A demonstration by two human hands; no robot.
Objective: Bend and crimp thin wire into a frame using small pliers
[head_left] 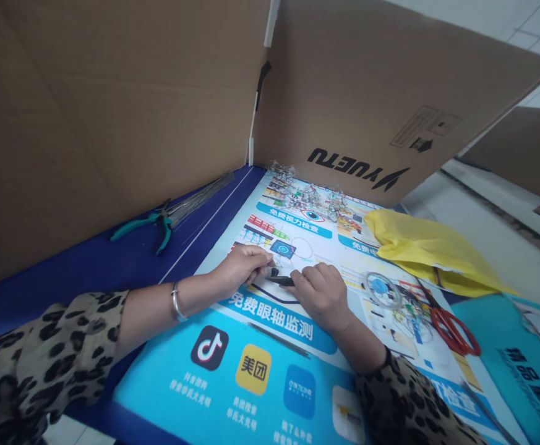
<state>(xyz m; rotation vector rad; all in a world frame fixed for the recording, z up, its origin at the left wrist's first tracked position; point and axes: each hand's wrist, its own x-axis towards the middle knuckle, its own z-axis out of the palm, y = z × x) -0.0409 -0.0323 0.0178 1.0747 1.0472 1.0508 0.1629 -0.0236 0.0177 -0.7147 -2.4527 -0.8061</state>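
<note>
My left hand, with a silver bangle at its wrist, is closed with thumb and finger pinched together. A small dark-and-pale piece shows at its fingertips, too small to name. Close by on the right, my right hand has its fingers curled round a thin black tool, whose tip points left towards the pinched fingers. Whether the tool touches the small piece I cannot tell. Both hands are low over a printed poster spread on the table. A clear spool of thin wire lies right of my right hand.
Turquoise-handled pliers lie by a bundle of straight wires at left. Tangled wire pieces sit at the back. Red-handled scissors, a yellow bag and a turquoise bag lie right. Cardboard walls rise behind.
</note>
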